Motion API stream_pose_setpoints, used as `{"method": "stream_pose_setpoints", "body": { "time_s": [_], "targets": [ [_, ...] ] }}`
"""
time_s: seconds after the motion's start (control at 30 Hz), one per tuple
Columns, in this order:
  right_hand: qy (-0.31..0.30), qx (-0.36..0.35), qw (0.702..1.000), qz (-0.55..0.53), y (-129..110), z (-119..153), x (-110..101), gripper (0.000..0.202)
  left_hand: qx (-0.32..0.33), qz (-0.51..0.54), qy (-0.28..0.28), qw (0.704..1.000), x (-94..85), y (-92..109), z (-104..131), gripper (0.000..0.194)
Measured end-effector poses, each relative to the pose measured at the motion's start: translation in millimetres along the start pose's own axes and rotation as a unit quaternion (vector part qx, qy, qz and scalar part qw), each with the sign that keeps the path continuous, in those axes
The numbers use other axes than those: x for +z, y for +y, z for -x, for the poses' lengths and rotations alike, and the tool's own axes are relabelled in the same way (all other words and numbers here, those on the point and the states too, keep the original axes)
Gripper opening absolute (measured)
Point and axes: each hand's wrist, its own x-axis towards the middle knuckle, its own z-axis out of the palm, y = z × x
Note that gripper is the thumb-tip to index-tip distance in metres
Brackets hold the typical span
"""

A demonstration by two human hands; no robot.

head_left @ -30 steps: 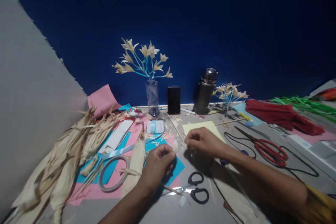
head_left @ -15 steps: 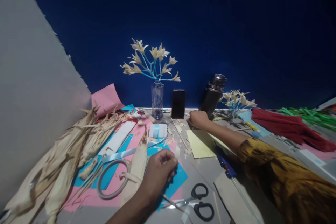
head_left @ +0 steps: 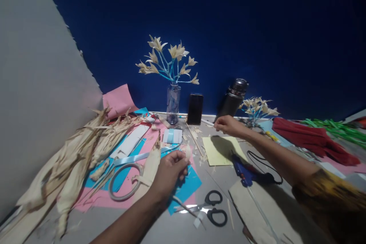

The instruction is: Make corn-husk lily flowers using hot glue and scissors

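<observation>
My left hand [head_left: 172, 169] is closed in a pinch over the blue paper [head_left: 192, 187]. A small pale piece of corn husk [head_left: 188, 150] sticks up from its fingertips. A thin stick [head_left: 187, 209] runs out from under this hand; whether the hand grips it I cannot tell. My right hand [head_left: 228, 126] is closed just in front of the dark flask [head_left: 231, 101], above the far edge of the yellow paper pad [head_left: 221, 150]. What its fingers hold, if anything, is hidden. Black-handled scissors [head_left: 213, 207] lie open below my left hand.
A blue glue gun [head_left: 243, 171] lies right of the pad. Dried corn husks [head_left: 71, 160] and a tape roll [head_left: 111, 187] are on the left. At the back stand a glass vase [head_left: 173, 105] of husk flowers [head_left: 177, 51] and a phone [head_left: 195, 109]. Red cloth [head_left: 309, 139] lies right.
My right hand has come away from the table by the flask, rising and moving right. My left hand stays pinched on the husk piece. The view has shifted slightly.
</observation>
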Motion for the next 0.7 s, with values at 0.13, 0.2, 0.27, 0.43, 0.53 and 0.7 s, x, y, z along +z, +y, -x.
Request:
{"method": "stream_pose_setpoints", "body": {
  "time_s": [0.13,0.2,0.27,0.43,0.53,0.7],
  "targets": [
    [0.022,0.059,0.994,0.093,-8.2,-23.8,19.7,0.023,-0.002,-0.024,0.002,1.000,0.6,-7.1,-0.5,0.030],
    [0.025,0.076,0.989,0.122,-14.4,-36.3,30.3,0.029,-0.002,-0.025,0.003,1.000,0.7,-8.3,-0.6,0.029],
    [0.023,0.085,0.986,0.139,-19.7,-44.9,37.9,0.035,-0.002,-0.024,0.005,1.000,0.4,-7.8,-0.7,0.029],
    [0.018,0.101,0.985,0.137,-22.7,-53.4,42.5,0.037,-0.009,-0.030,0.003,1.000,-0.5,-5.2,-0.3,0.025],
    [0.028,0.105,0.991,0.083,-20.3,-52.8,34.7,0.029,-0.006,-0.026,0.002,1.000,-0.5,-3.3,0.8,0.024],
    [-0.013,0.071,0.991,-0.109,-26.4,-21.6,12.1,0.036,-0.009,0.042,-0.010,0.999,-1.6,1.5,0.7,0.029]
  ]
}}
